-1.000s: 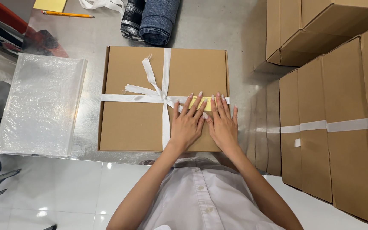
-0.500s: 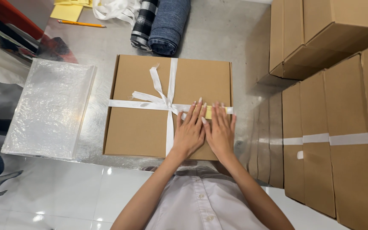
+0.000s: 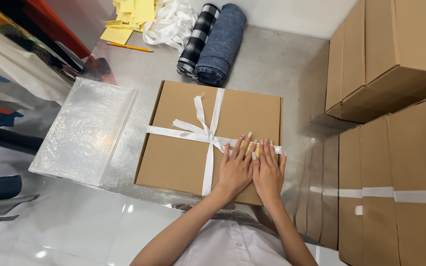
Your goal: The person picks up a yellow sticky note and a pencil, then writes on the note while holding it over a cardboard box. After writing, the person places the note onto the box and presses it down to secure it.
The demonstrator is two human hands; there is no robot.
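While both palms lie flat and open, gripping nothing, the left hand (image 3: 233,171) and the right hand (image 3: 268,173) press side by side, thumbs touching, on the near right part of a flat brown cardboard box (image 3: 183,148). Their fingers cover a small yellow slip (image 3: 253,146), only an edge of it showing, which sits on the white ribbon (image 3: 208,135) where that runs across the lid. The ribbon crosses the box both ways and is knotted in a loose bow just left of the left fingertips.

The box rests near the front edge of a brushed metal tabletop (image 3: 282,69), dull grey and reflective. Below the edge lies a glossy white tiled floor (image 3: 75,231).

Just left of the box, a clear bubble-wrap sheet (image 3: 85,130) lies on the table. Beyond the box, two rolled fabrics lie touching: a blue denim roll (image 3: 223,42) and a black-and-white checked roll (image 3: 197,39). Farther back are a heap of white ribbon (image 3: 171,22), yellow paper slips (image 3: 126,17) and a yellow pencil (image 3: 129,47). To the right, stacked brown cartons (image 3: 395,98) stand close together, the lower ones sealed with a white tape band (image 3: 395,194).
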